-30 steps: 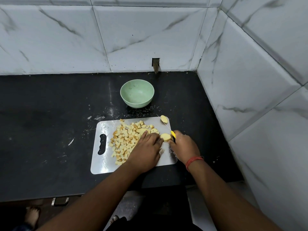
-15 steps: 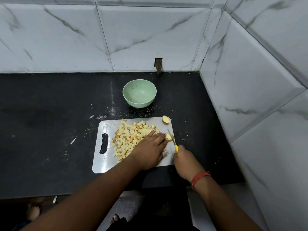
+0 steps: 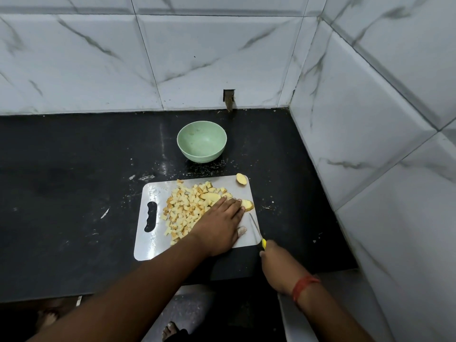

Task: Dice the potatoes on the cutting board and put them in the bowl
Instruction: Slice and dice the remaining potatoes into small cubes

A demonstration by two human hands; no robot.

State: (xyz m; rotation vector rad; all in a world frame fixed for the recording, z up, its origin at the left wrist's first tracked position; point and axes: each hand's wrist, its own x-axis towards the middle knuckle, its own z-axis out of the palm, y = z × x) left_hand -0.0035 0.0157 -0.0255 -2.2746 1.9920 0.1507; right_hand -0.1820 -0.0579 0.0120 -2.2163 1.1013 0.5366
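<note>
A: Item one, the left hand point(image 3: 218, 227). State?

B: Laid flat, fingers straight, on the cutting board point(image 3: 158, 191). Its fingertips press a potato chunk point(image 3: 247, 205) at the board's right edge. Half a second back they sat on the same chunk; no change there.

A: Item two, the right hand point(image 3: 278, 266).

B: Curled round the yellow handle of the knife point(image 3: 257, 232). It has drawn back toward the person: a second ago it was up beside the left fingertips with the blade at the chunk; now it sits off the near right corner of the board, blade lying low behind the left hand and pointing toward the chunk.

A: Item three, cut stock.

B: Diced potato point(image 3: 185, 208), a heap under and left of the left hand, with one larger slice point(image 3: 210, 196) in it just ahead of the knuckles. A small end piece point(image 3: 241, 179) lies well ahead of both hands at the far right corner.

A: Item four, bowl point(image 3: 201, 141).

B: Green, on the desk point(image 3: 61, 181) beyond the left fingertips, apart from the board. No potato seen in it.

A: Reading?

B: Probably a stroke has ended and the knife is resetting. Chunk, slice and end piece appear uncut; transfer not begun.
</note>
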